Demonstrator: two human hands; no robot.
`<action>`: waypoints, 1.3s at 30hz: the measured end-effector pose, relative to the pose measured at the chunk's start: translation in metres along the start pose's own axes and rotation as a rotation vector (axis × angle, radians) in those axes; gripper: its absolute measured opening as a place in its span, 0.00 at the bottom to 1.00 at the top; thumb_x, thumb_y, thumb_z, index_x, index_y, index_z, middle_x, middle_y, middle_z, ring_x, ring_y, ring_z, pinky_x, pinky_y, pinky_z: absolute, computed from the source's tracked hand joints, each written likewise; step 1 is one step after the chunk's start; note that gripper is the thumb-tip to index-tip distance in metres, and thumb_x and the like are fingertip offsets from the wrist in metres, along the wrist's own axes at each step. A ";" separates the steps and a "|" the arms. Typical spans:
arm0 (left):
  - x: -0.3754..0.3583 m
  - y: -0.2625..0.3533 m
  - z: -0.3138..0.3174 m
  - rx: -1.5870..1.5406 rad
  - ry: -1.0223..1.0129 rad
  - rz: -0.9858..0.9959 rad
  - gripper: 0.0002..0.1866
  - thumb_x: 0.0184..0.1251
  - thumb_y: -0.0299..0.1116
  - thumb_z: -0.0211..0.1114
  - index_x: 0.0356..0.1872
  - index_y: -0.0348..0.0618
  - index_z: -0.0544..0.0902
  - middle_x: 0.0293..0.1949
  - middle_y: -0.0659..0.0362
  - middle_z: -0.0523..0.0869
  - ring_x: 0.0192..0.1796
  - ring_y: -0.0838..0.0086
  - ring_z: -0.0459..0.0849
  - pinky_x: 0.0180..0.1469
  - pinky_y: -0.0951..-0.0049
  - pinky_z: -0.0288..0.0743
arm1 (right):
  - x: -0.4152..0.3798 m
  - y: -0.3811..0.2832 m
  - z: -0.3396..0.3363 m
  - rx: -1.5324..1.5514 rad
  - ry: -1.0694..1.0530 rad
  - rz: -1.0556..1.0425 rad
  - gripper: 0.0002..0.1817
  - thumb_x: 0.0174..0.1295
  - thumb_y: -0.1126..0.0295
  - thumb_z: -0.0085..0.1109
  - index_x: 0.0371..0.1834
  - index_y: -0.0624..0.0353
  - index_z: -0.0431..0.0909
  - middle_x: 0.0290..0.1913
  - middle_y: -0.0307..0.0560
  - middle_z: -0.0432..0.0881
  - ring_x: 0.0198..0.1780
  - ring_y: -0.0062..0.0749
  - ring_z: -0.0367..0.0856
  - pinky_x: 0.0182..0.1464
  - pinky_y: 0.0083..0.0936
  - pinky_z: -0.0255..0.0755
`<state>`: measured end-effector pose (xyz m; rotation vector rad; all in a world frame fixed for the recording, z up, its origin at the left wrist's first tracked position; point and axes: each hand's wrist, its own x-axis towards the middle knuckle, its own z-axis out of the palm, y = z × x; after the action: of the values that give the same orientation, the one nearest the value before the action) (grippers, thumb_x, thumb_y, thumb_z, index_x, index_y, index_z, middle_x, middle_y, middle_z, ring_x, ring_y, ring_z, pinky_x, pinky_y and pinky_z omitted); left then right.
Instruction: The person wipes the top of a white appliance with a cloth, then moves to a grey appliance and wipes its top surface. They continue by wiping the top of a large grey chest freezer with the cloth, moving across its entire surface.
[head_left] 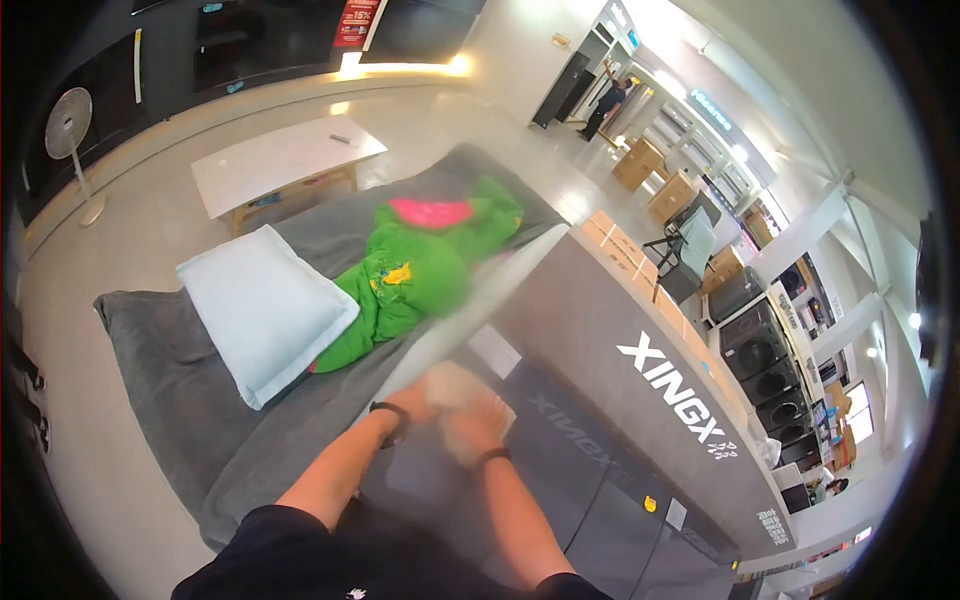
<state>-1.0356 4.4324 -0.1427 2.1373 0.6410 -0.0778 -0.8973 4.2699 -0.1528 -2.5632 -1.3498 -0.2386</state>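
Note:
My left hand (428, 392) and my right hand (480, 422) are close together over a dark glossy panel (540, 460). Both are smeared by motion, so their fingers and anything between them cannot be made out. A dark band circles each wrist. Beyond my hands, a green garment (405, 275) with a pink part and a yellow print lies on a grey blanket (240, 470). Its far right part is blurred. A pale blue pillow (265, 310) rests left of the garment and touches it.
Right of my hands stands a large grey XINGX-marked display (640, 370). A low white table (285, 165) and a standing fan (70, 125) are beyond the blanket. Cardboard boxes (640, 162), a chair (690, 250) and speakers (760, 350) line the right. A person (605, 105) stands far back.

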 end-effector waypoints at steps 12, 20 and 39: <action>0.027 0.016 0.007 0.185 0.055 -0.212 0.54 0.55 0.64 0.66 0.80 0.50 0.55 0.79 0.43 0.57 0.71 0.42 0.71 0.66 0.44 0.71 | 0.019 0.021 0.011 -0.102 -0.002 -0.078 0.43 0.55 0.40 0.68 0.68 0.57 0.72 0.65 0.57 0.75 0.66 0.57 0.71 0.69 0.54 0.61; 0.056 0.035 0.041 0.279 0.214 -0.034 0.51 0.59 0.59 0.63 0.81 0.53 0.54 0.83 0.49 0.48 0.80 0.39 0.53 0.70 0.36 0.63 | 0.038 0.046 0.017 0.099 -0.455 0.170 0.52 0.64 0.33 0.52 0.84 0.49 0.45 0.86 0.52 0.39 0.85 0.57 0.26 0.81 0.55 0.24; 0.084 0.064 0.088 0.507 0.031 0.204 0.46 0.60 0.62 0.59 0.80 0.59 0.60 0.84 0.50 0.45 0.83 0.42 0.34 0.72 0.21 0.39 | 0.007 0.113 -0.022 0.184 -0.471 0.231 0.50 0.60 0.47 0.64 0.83 0.49 0.51 0.86 0.52 0.38 0.85 0.58 0.31 0.80 0.57 0.31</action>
<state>-0.9176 4.3687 -0.1727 2.6868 0.4471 -0.1046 -0.8008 4.2080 -0.1444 -2.6783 -1.1222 0.5353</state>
